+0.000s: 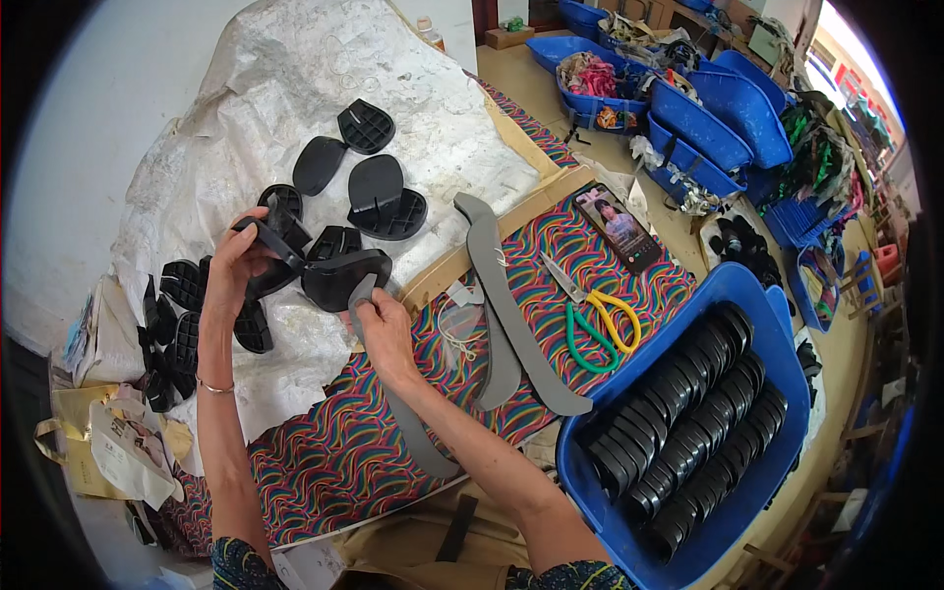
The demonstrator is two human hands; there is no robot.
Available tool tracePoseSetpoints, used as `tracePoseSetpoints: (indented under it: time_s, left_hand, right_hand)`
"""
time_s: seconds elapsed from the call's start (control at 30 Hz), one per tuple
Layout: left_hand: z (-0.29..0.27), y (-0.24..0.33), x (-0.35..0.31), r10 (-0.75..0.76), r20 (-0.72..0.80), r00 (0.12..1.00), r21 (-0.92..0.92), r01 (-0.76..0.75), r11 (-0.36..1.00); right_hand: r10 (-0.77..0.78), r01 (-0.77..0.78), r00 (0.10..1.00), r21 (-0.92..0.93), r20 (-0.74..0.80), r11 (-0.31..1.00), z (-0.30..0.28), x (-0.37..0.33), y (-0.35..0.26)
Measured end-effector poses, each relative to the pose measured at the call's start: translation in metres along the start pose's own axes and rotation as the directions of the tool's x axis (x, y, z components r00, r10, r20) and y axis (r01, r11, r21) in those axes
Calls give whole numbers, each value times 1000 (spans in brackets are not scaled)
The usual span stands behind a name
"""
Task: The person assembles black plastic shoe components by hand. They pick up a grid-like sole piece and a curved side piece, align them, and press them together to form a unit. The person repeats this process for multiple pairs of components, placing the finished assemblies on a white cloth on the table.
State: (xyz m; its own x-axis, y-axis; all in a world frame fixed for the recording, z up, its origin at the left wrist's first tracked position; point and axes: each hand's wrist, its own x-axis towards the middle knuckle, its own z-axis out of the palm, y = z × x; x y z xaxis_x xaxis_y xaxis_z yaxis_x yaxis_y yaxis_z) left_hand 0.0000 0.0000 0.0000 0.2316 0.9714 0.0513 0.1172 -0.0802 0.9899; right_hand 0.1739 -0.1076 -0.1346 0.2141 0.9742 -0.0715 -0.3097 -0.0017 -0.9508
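Holding black moulded plastic shoe sole (339, 275), stiff and light-looking, left hand (231, 270) closed on toe, right hand (383, 329) pinching floppy grey strip (362, 295).

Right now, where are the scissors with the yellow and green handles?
In the head view, the scissors lie on the colourful wavy-patterned cloth, right of centre, between the long grey strips and the blue tub of black soles.

I see both bare forearms rising from the lower edge and angling up toward the left. My left hand (234, 264) is raised higher, wrist bent, fingers curled closed in a grip, a thin bangle on the wrist. My right hand (385, 332) sits lower, knuckles up, fingers pinched shut.
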Motion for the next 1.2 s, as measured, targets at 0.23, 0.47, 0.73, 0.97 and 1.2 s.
tracePoseSetpoints:
  time_s: [0.23, 0.47, 0.73, 0.97, 1.2]
  left_hand:
    - [11, 37, 30, 35, -140, 990, 284, 6, 959]
    - [50, 18, 26, 107, -187, 977, 301, -47, 953]
    - [48, 27, -3, 134, -102, 986, 252, -104, 962]
    - [35, 24, -17, 522, 17, 853, 741, -361, 566]
    - [22, 31, -36, 375, -28, 927, 553, -298, 778]
  right_hand:
    - [-74, 37, 972, 166, 224, 985, -15, 0, -22]
    - [-167, 102, 930, 206, 327, 973, -23, -19, -53]
    - [-255, 163, 934, 339, 248, 927, -30, -12, -66]
    - [-197, 132, 968, 351, 157, 927, -22, 22, -41]
    - [-245, 201, 959, 263, 145, 944, -18, 19, -25]
